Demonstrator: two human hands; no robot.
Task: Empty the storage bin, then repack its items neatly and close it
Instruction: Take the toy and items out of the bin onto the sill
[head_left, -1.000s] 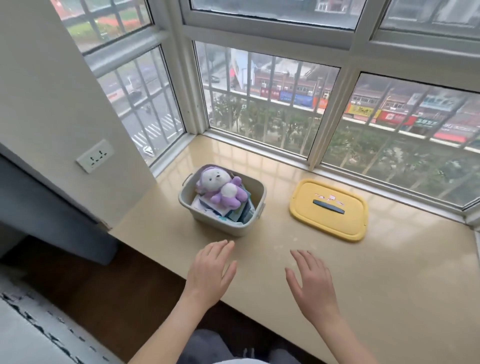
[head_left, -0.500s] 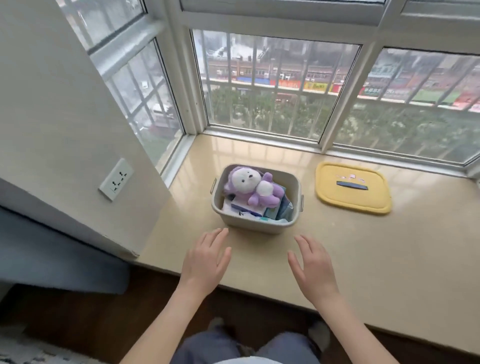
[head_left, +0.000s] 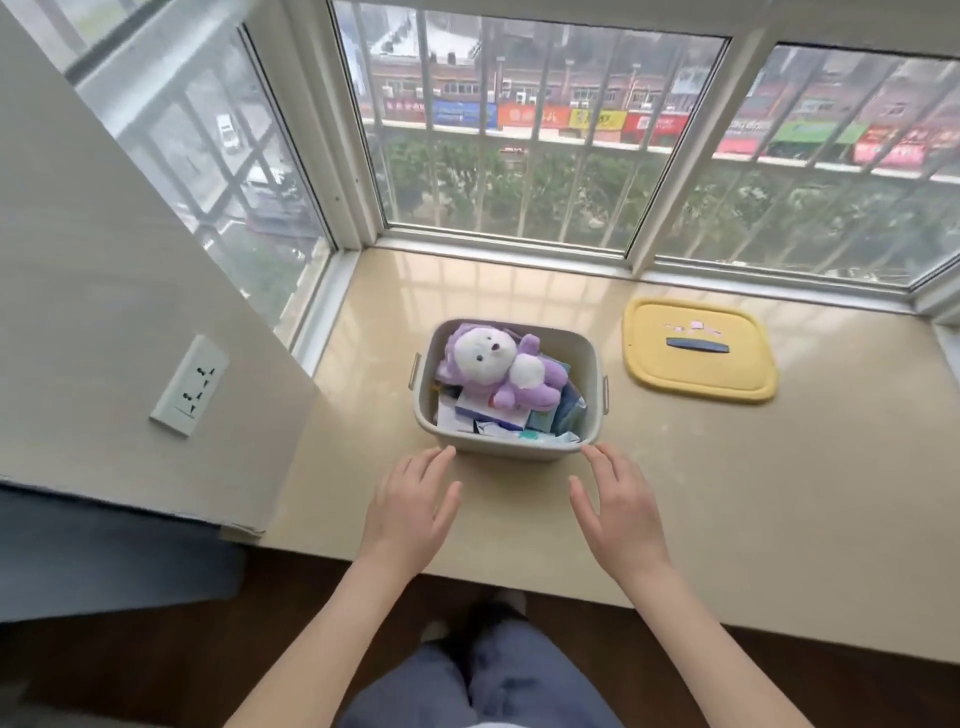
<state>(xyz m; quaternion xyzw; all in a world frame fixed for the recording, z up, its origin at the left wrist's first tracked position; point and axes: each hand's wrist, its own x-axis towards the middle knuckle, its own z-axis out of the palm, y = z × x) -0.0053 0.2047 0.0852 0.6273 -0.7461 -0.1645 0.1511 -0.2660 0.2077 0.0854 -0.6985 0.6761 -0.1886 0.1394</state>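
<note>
While still full and uncovered, sits near the middle of the window ledge (head_left: 727, 519): grey storage bin (head_left: 506, 451), lid off. Going left to right. Far left, on the wall: a socket plate (head_left: 189, 385), well apart from everything. Next, left hand (head_left: 408, 512), palm down, fingers spread and relaxed, holding nothing, fingertips just short of the bin's near left corner; contact with the rim cannot be told. Then the bin itself, topped by a purple plush toy (head_left: 501, 371) lying on its back across a jumble of boxes and packets (head_left: 493, 415), too tangled to name singly. Right of that, right hand (head_left: 621, 512), likewise flat, spread and empty, fingertips just beside the near right corner. Furthest right, yellow lid (head_left: 698, 349), flat on the ledge, handle side up, apart from the bin.

Step in hand, by judgement: the very start of emptying, with nothing yet taken out. Next move likely calls for either drawing the bin nearer by its two near corners or lifting the plush out first, since it lies uppermost. Bare ledge on both sides for laying things out, but best kept off the lid.
</note>
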